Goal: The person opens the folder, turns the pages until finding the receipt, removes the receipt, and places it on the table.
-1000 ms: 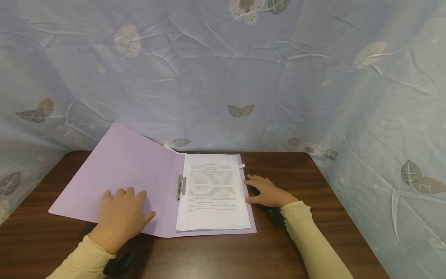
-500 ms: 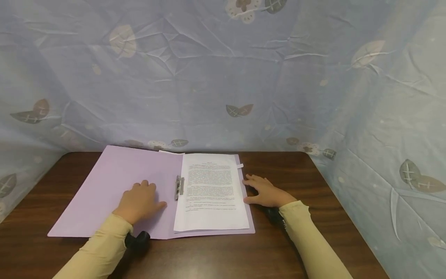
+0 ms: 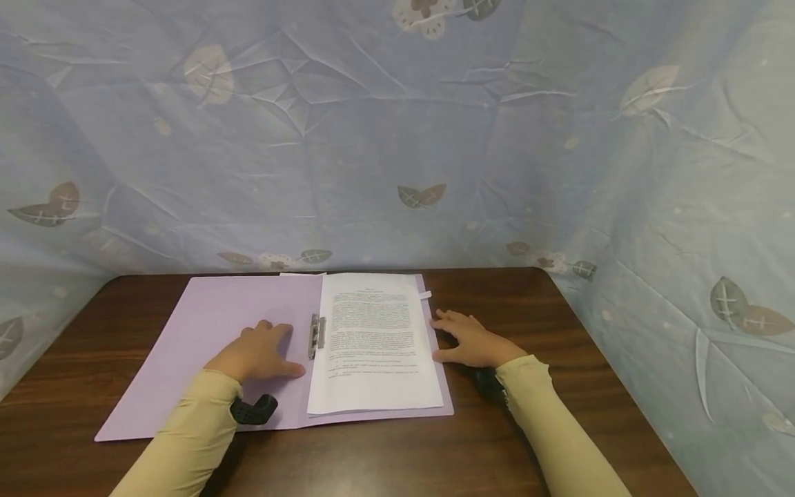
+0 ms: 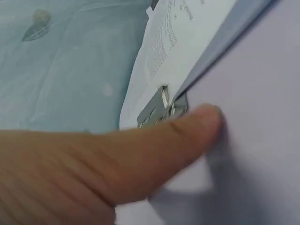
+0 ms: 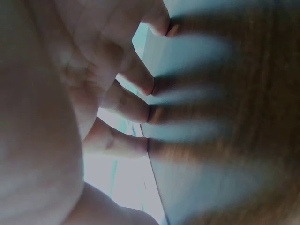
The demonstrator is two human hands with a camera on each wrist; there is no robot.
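A purple file folder [image 3: 186, 352] lies spread flat on the table, its cover to the left. Printed sheets [image 3: 379, 331] sit on its right half, beside a metal clip [image 3: 317, 335] at the spine. My left hand [image 3: 256, 353] rests on the cover, fingers spread and thumb toward the spine. Up close in the left wrist view, the thumb [image 4: 154, 152] lies near the clip [image 4: 157, 110]. At the folder's right edge, my right hand [image 3: 475, 342] rests on the table; its fingertips [image 5: 146, 112] touch the wood in the right wrist view. Neither hand holds anything.
The dark wooden table [image 3: 373, 455] runs back to a pale blue patterned cloth [image 3: 373, 138], which also hangs on both sides. A small white tab [image 3: 425, 295] sticks out at the folder's right edge. A black device [image 3: 254, 410] is on the left wrist.
The folder's cover has come down from a raised slant to flat. My left hand has moved right and forward across it, toward the spine. The right hand has stayed in place.
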